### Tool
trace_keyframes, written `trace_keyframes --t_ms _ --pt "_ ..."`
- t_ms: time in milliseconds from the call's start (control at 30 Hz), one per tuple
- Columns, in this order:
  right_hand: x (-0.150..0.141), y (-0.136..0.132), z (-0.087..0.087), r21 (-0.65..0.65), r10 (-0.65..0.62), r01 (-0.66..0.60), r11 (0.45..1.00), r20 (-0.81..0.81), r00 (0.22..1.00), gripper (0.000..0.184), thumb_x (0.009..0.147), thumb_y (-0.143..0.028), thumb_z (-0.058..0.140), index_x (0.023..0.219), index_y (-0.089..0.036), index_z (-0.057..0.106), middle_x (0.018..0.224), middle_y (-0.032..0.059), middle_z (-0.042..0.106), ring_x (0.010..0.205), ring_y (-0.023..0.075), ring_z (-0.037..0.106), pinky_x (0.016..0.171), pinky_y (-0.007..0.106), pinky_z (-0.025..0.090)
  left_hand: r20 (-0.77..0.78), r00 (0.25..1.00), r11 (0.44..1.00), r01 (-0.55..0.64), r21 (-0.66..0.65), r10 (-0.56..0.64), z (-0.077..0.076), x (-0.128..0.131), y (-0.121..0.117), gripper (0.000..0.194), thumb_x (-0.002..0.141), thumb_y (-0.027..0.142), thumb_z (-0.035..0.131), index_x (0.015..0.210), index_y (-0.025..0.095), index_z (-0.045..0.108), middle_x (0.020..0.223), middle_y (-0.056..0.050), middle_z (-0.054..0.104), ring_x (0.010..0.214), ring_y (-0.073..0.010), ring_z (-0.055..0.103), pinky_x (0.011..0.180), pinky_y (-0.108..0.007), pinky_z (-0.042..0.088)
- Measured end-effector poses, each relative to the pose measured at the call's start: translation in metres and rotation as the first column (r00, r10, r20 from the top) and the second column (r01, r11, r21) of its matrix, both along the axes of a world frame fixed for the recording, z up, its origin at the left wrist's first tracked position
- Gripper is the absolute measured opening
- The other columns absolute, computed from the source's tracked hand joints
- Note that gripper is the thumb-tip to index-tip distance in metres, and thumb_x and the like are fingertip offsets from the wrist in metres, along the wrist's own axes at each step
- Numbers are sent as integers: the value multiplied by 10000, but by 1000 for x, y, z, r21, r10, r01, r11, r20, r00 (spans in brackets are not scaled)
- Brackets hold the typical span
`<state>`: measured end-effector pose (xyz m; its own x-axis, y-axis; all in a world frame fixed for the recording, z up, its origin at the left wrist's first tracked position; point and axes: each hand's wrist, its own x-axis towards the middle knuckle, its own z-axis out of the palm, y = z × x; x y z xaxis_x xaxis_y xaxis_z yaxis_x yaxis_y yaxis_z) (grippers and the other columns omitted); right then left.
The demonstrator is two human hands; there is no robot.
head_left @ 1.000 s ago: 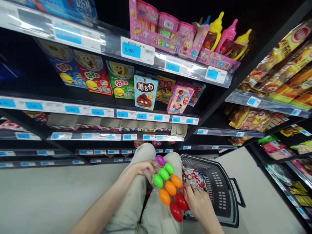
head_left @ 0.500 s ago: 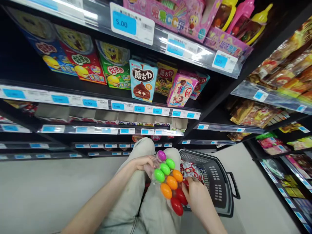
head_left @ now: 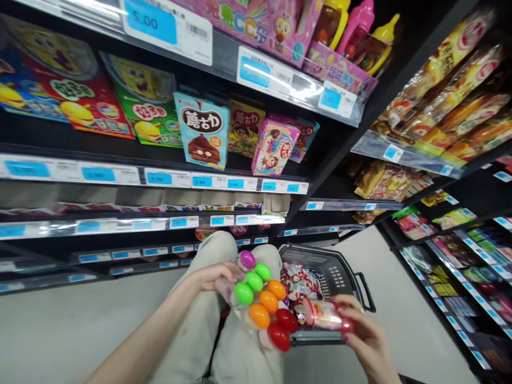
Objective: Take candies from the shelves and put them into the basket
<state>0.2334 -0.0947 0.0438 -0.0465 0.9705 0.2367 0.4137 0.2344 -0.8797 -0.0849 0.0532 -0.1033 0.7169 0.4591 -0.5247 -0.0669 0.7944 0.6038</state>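
My left hand (head_left: pixel 214 276) is closed around the edge of a clear plastic pack at my knees. Rows of egg-shaped caps in purple, green, orange (head_left: pixel 260 316) and red stick up from the pack, each apparently topping a clear tube. My right hand (head_left: pixel 362 322) pinches a clear tube with a red cap (head_left: pixel 324 313) by its capped end. This tube lies sideways, apart from the pack, over the near edge of a dark grey shopping basket (head_left: pixel 338 274). Shiny red and silver packets (head_left: pixel 300 280) fill part of the basket.
In front of me, shelves hold a blue snack box (head_left: pixel 203 130), a pink box (head_left: pixel 276 146) and several cartoon boxes. Price labels line the shelf edge (head_left: pixel 160 177). Bagged bread (head_left: pixel 448 80) is stacked on the right shelf. Grey floor (head_left: pixel 100 325) shows to the left.
My right hand has pulled a red-capped tube out of the pack and moved it right, over the basket. The view has shifted to the right; my left hand still grips the pack.
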Motion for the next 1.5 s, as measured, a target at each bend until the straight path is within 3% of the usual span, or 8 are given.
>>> trace_keyframes --t_ms 200,433,700,800,933,1167,1333,1500 --pt "-24 -11 -1 168 125 -106 980 -103 987 171 736 -195 705 847 -326 696 970 35 627 983 243 587 796 387 533 -22 999 998 -36 -48 35 4 0 -1 304 439 32 595 726 116 649 690 -30 690 605 -166 628 528 -219 498" --pt "-12 -20 -15 186 -3 33 982 -159 987 275 715 -71 686 848 -312 692 984 26 620 1054 260 561 821 398 532 -63 997 998 -37 -48 34 4 0 -2 278 478 35 571 735 122 632 679 -22 679 623 -166 628 561 -231 481" --pt "-6 -28 -23 -32 -38 32 999 -217 975 215 755 -234 688 966 -269 670 1118 91 593 1035 254 564 801 346 523 -87 996 998 -25 -51 20 7 0 0 339 463 56 601 796 109 635 728 -38 694 656 -177 628 581 -240 479" --pt "-11 -27 -26 -170 -109 56 984 -316 943 229 819 -369 599 999 -238 653 932 90 639 726 193 634 572 273 537 -78 997 998 -14 -66 8 5 0 1 355 456 59 623 807 107 643 738 -45 701 672 -187 630 587 -248 490" --pt "-19 -25 -32 -374 -315 169 912 -375 872 262 825 -434 571 924 -199 632 548 -11 570 320 68 448 298 149 330 -78 997 998 -17 -68 11 5 0 1 329 461 57 628 785 102 655 712 -39 703 656 -181 628 587 -243 488" --pt "-22 -19 -37 -536 -565 320 781 -388 728 401 742 -540 616 860 -161 560 344 -64 448 247 61 355 266 130 230 -90 996 997 -23 -79 16 11 0 2 325 484 53 629 802 103 675 738 -37 707 684 -181 624 619 -237 483" --pt "1 -6 -89 -564 -671 434 702 -323 667 466 677 -562 642 899 -192 466 616 -17 601 453 143 579 424 246 477 -76 997 996 -7 -85 1 9 -1 2 337 479 48 622 810 102 653 727 -19 693 678 -178 625 639 -244 482" --pt "20 8 -179 -706 -609 568 422 243 755 313 867 -458 408 947 -158 453 775 58 626 617 194 651 553 317 524 -87 996 996 -16 -88 8 8 -2 2 316 474 51 646 784 110 649 721 -27 696 670 -176 632 624 -239 494"
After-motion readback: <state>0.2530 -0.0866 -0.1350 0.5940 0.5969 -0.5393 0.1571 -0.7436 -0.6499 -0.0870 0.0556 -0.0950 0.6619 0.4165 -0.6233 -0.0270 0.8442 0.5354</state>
